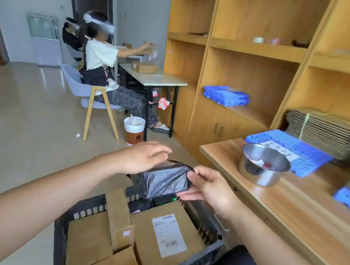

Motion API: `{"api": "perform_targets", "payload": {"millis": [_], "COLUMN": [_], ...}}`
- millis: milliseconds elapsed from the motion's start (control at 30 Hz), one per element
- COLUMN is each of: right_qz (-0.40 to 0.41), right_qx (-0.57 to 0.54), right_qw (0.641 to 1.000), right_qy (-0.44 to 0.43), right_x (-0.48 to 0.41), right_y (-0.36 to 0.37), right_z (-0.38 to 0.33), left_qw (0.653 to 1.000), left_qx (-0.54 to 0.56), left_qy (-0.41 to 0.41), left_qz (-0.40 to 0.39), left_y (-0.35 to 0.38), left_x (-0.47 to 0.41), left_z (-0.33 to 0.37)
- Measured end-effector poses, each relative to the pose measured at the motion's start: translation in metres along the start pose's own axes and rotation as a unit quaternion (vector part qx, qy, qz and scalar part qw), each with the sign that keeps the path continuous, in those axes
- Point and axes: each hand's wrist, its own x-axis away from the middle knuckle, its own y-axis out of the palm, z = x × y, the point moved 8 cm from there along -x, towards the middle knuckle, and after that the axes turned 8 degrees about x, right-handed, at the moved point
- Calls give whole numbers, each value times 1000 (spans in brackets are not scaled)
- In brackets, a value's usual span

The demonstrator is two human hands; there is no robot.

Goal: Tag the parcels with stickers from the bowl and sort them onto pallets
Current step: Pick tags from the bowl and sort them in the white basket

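black parcel (162, 181) | between both hands | right fingers (194, 176) pinch its end

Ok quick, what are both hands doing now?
Left hand: open, fingers resting on the black parcel.
Right hand: holding the black parcel's end.

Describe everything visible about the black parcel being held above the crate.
The black parcel is a block-shaped package wrapped in glossy, wrinkled black plastic. It is held above the black crate of cardboard boxes, touching only the hands. The left hand lies over its far end; the right hand pinches its near-right end. No sticker shows.
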Motion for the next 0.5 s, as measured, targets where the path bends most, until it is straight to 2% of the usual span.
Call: {"api": "perform_targets", "payload": {"millis": [233,500], "right_qz": [224,427], "right_qx": [2,16], "right_qw": [974,904], "right_qy": [-22,0], "right_x": [86,220], "right_y": [-157,-272], "right_z": [-9,7], "left_qw": [988,943], "left_qx": [-7,13], "left_qy": [152,311], "left_qz": [-40,-119], "left_y": [28,120], "left_x": [-92,-148], "left_z": [149,310]}}
